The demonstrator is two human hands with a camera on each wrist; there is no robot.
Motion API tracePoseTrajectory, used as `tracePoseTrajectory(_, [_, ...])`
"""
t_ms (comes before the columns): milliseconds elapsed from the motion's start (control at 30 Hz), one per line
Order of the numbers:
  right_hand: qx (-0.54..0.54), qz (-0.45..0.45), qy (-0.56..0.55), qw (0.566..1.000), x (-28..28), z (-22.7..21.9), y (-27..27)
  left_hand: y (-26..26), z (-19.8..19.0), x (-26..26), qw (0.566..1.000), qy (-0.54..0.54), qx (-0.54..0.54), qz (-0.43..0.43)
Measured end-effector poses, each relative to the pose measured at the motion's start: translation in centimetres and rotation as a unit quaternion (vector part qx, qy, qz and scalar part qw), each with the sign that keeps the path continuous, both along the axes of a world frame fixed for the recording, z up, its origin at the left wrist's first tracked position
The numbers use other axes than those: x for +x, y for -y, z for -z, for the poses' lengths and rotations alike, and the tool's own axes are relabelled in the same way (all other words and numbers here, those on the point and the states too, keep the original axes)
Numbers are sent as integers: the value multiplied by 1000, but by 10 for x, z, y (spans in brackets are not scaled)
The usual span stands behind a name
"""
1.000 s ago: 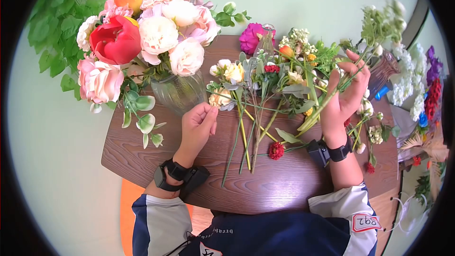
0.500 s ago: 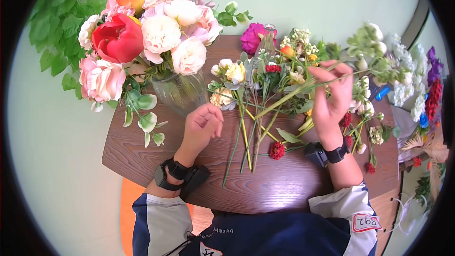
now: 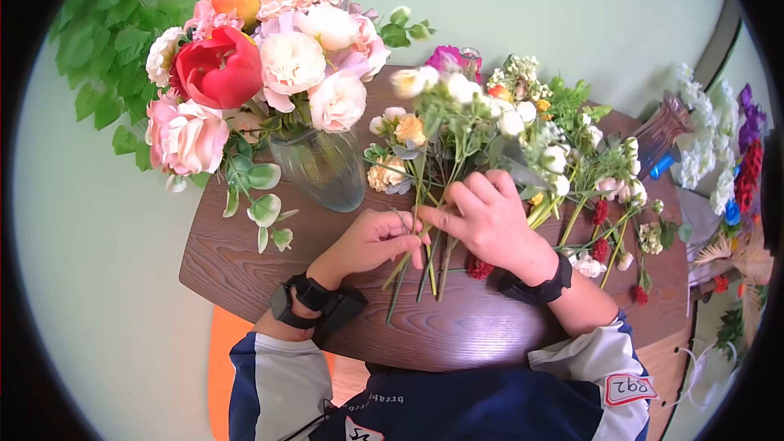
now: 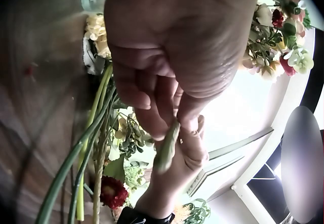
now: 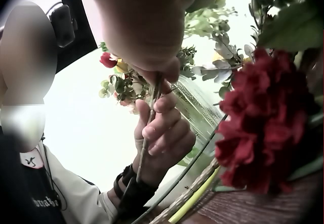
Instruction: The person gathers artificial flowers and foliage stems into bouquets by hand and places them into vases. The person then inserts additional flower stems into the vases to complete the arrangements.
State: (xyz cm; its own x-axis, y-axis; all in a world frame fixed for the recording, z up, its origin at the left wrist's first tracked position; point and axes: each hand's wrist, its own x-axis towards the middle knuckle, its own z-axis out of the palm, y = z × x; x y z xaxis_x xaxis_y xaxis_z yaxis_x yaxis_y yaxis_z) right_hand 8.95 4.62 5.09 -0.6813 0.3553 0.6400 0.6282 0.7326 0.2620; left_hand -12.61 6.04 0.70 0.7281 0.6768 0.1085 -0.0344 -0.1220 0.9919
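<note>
A spray of white flowers (image 3: 467, 106) stands tilted above the table, blurred, with its stem (image 5: 142, 158) running down between both hands. My left hand (image 3: 371, 241) pinches that stem near its lower end, thumb against fingers. Just above it, my right hand (image 3: 496, 224) pinches the same stem, its fingers curled. In the left wrist view the cut stem end (image 4: 166, 155) pokes out below the left fingertips. Loose green stems (image 4: 81, 153) lie on the table beneath the hands. A dark red flower (image 5: 266, 123) lies close under the right wrist.
A ribbed glass vase (image 3: 322, 171) holding a large bouquet (image 3: 290, 69) stands on the left of the wooden table (image 3: 245, 257). Mixed cut flowers spread across the back and right. An amber vase (image 3: 661, 126) and a small clear bottle (image 3: 469, 61) stand behind them.
My right hand has swung the white flower spray from the right to the middle, heads now pointing away. My left hand has moved right and taken hold of its stem.
</note>
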Motion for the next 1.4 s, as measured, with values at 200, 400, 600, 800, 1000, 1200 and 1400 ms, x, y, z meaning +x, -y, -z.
tracePoseTrajectory(200, [9, 14, -32, 999, -1, 1, 1, -5, 7, 0, 1000, -5, 7, -3])
tracePoseTrajectory(400, [59, -232, -75, 968, -7, 4, 3, -16, 23, -6, 997, 67, -17, -40])
tracePoseTrajectory(600, [-170, -132, 7, 977, -9, 22, 4, -26, 26, -14, 998, 34, 24, -47])
tracePoseTrajectory(800, [-260, 94, 29, 960, 8, 48, -9, -17, 25, -13, 992, 3, -82, 96])
tracePoseTrajectory(1000, [-300, -125, -212, 922, -6, 30, -7, -17, 12, -12, 997, -68, -14, 40])
tracePoseTrajectory(1200, [-699, -110, -245, 662, 1, 24, -14, -18, 13, -8, 997, -55, 18, -45])
tracePoseTrajectory(1400, [-546, -152, -300, 767, -8, 34, -7, -16, 17, -7, 999, -31, -16, -40])
